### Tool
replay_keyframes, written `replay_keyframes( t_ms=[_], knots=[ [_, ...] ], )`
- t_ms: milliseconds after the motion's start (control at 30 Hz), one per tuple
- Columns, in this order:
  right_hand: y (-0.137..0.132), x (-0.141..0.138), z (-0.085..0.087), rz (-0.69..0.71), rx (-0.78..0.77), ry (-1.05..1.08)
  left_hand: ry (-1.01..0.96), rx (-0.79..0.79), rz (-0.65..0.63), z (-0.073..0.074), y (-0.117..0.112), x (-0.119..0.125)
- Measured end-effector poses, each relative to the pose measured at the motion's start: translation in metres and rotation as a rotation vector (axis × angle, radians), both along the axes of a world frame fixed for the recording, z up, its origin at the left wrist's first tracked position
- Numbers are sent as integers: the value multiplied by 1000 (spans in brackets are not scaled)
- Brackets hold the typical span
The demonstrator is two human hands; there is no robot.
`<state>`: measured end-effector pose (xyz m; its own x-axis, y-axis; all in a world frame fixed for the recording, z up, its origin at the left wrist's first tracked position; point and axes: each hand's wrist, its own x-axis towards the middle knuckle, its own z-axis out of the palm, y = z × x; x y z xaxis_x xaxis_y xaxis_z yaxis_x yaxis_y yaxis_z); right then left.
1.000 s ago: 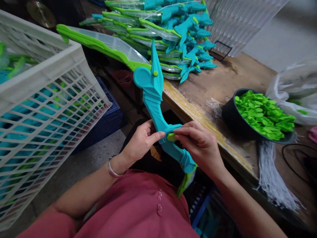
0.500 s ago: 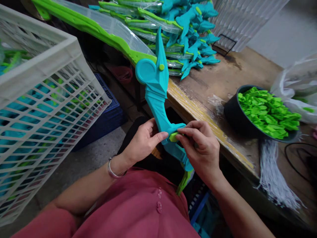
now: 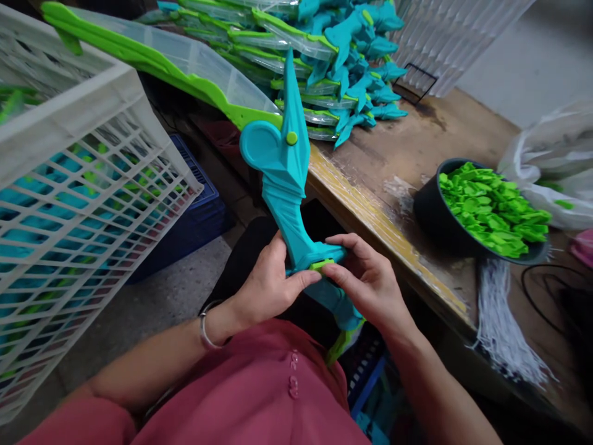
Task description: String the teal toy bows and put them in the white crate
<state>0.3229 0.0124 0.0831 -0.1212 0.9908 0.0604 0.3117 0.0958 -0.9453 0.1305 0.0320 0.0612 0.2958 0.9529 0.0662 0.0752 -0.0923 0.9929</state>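
Observation:
A toy bow (image 3: 291,179), turquoise in the middle with a green and clear limb reaching to the upper left, lies across my lap. My left hand (image 3: 266,278) grips its middle, fingers behind and thumb against a small green plastic piece (image 3: 322,265). On the other side my right hand (image 3: 365,275) holds the bow's jutting turquoise part, its thumb pressing the same green piece, which sits against the bow. How deep the piece sits cannot be seen. The bow's lower end is partly hidden behind my right hand.
To the left stands a white plastic crate (image 3: 88,105) of turquoise and green parts. Many similar bows (image 3: 343,86) are stacked on the workbench (image 3: 370,161). A black bowl (image 3: 430,213) of green pieces, white strings (image 3: 500,321) and a plastic bag (image 3: 537,161) are at right.
The green piece, earlier pinched at a tilt by my right fingers, now lies flatter against the bow under both thumbs. My right fingers have moved around the bow. The view has shifted slightly.

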Motion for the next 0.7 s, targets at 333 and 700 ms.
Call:
replay_keyframes(
  t_ms=[333,700],
  knots=[
    [-3,-3,-1,-145,108,-109,-104,-152,-89,-9,18,3],
    [89,191,40,-617,-28,-790,-539,-719,-26,-25,27,-11]
  ],
)
